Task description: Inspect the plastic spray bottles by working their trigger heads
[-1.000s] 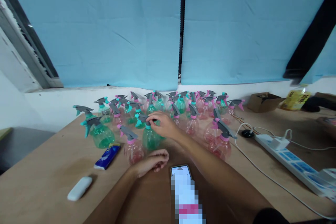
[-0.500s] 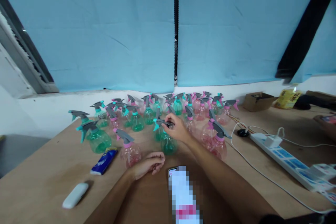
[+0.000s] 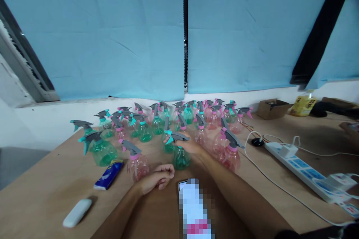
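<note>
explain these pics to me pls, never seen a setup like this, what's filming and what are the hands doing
There is no machine here: these are a person's two bare hands. Every picture comes from one camera worn on that person's head, looking forward and down, so the forearms enter from the bottom.

The right hand holds a green spray bottle near its top. The left hand is curled, with nothing visible in it, beside a pink spray bottle.

On the wooden table, more green and pink spray bottles stand toward the wall. Nearer are a partly blurred phone, a blue packet and a smooth white object I can't identify. A white power strip lies to the right.
</note>
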{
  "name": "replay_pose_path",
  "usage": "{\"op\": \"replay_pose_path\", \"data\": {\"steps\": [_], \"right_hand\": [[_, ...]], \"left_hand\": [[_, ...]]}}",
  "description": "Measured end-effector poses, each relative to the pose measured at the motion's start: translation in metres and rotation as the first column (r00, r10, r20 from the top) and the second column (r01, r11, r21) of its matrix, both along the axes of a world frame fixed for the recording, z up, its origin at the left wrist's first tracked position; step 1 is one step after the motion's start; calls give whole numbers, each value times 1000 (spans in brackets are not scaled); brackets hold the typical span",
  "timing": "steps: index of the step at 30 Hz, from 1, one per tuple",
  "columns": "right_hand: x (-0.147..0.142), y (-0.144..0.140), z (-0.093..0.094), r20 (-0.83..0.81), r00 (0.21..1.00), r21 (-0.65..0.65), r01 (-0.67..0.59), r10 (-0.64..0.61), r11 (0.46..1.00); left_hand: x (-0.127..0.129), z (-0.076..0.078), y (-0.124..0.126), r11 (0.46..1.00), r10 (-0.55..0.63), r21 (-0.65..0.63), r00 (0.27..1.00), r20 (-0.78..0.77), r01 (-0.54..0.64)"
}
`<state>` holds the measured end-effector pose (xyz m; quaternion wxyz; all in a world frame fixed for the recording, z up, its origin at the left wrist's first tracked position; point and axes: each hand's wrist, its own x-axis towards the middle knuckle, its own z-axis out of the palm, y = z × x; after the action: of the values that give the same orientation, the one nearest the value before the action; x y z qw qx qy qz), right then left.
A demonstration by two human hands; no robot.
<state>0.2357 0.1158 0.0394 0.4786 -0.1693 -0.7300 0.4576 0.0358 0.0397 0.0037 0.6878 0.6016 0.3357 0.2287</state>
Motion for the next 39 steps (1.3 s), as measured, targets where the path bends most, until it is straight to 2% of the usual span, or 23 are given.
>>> {"op": "replay_pose_path", "data": {"steps": [2, 4, 8, 11, 15, 21, 30, 39], "right_hand": [[2, -2, 2, 14, 999, -71, -46, 47, 996], [3, -4, 2, 20, 1000, -123, -9, 11, 992], [7, -5, -5, 16, 992, -110, 123, -122, 986], [9, -3, -7, 7, 987, -91, 158, -158, 983], [10, -2, -8, -11, 994, -70, 108, -109, 992], [10, -3, -9, -9, 987, -88, 156, -158, 984], [12, -3, -5, 0, 995, -36, 97, -97, 995], [14, 0, -5, -8, 994, -35, 107, -108, 994]], "left_hand": [[1, 0, 0, 1000, 12, -8, 1000, -7, -12], [3, 1, -1, 999, 38, -22, 999, -18, -38], [6, 1, 0, 994, 101, -25, 992, -73, -103], [6, 0, 1, 992, 118, -35, 989, -89, -122], [6, -3, 3, 991, 128, -32, 988, -81, -131], [7, -2, 2, 989, 143, -16, 988, -66, -144], [6, -1, 2, 990, 137, -10, 987, -82, -138], [6, -1, 2, 989, 144, 0, 987, -73, -145]]}}
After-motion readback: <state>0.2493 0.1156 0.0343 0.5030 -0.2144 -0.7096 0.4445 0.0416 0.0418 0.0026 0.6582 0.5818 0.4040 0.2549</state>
